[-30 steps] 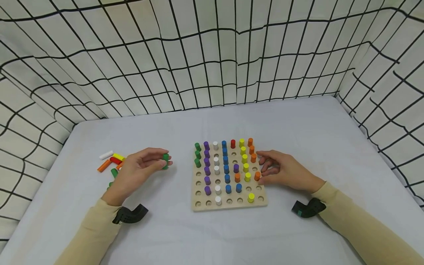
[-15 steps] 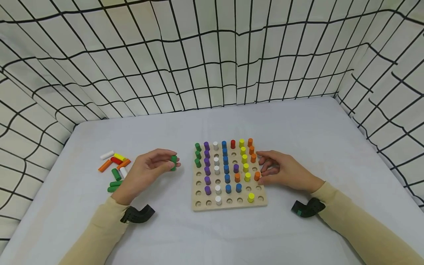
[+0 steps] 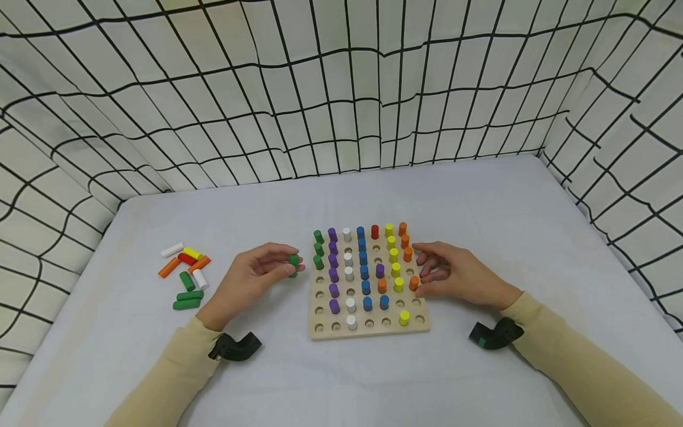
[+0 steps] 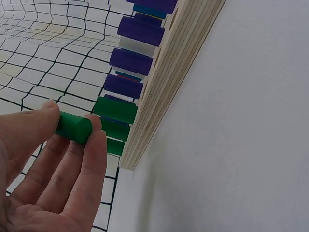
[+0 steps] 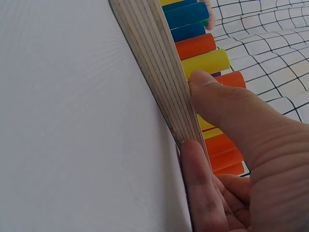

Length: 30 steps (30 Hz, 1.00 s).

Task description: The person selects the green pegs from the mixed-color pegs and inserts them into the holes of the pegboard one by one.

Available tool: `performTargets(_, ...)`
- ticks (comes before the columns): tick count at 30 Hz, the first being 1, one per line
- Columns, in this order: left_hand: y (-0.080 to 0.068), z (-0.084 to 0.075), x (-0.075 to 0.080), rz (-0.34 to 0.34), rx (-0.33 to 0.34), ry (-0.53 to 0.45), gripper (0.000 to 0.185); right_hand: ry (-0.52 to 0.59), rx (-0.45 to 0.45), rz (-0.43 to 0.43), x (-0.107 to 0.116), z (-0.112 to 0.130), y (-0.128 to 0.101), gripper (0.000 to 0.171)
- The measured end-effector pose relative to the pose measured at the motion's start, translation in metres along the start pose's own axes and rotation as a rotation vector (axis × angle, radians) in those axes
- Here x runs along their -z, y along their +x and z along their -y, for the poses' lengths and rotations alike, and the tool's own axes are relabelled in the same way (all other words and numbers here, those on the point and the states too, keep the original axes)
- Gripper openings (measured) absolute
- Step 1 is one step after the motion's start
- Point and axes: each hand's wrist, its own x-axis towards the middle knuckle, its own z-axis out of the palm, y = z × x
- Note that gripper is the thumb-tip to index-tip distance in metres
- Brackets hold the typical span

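In the head view, my left hand (image 3: 248, 281) pinches a green peg (image 3: 294, 265) upright between thumb and fingers, just left of the wooden pegboard (image 3: 326, 317). The left wrist view shows the same green peg (image 4: 75, 127) apart from the board's edge. Three green pegs (image 3: 318, 248) stand at the back of the board's left column, with bare holes in front. My right hand (image 3: 461, 277) holds the board's right edge beside an orange peg (image 3: 414, 283). In the right wrist view, its thumb (image 5: 207, 92) lies at the top edge, a finger (image 5: 195, 164) against the side.
Loose pegs lie on the white cloth at the left, among them green pegs (image 3: 187, 304), a red peg (image 3: 187, 258) and a white peg (image 3: 172, 249). Purple, white, blue, red, yellow and orange pegs stand in the board. Black-lined mesh (image 3: 341, 107) surrounds the table.
My left hand has moved right with the green peg, closer to the board, uncovering loose pegs behind it. The right hand has stayed at the board's edge.
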Motion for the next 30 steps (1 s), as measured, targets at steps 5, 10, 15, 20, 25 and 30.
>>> performTargets(5,0.000,0.001,-0.007,0.029,-0.029,-0.030,0.031,-0.002,0.000,0.001,0.000,0.000,0.000,0.086)
performTargets(10,0.000,0.002,-0.014,0.061,-0.071,-0.068,0.029,-0.006,-0.004,-0.002,0.000,0.000,0.001,0.088)
performTargets(15,0.002,0.002,-0.019,0.077,-0.088,-0.093,0.029,-0.006,-0.014,-0.005,-0.001,-0.002,0.001,0.089)
performTargets(20,0.003,0.000,-0.024,0.083,-0.091,-0.091,0.030,-0.006,0.004,-0.005,-0.001,-0.004,0.001,0.087)
performTargets(25,0.004,-0.002,-0.028,0.093,-0.094,-0.094,0.028,-0.003,-0.006,-0.006,-0.001,-0.004,0.001,0.087)
performTargets(30,0.005,0.000,-0.030,0.066,-0.109,-0.082,0.026,-0.006,0.005,-0.005,0.000,-0.002,0.000,0.086)
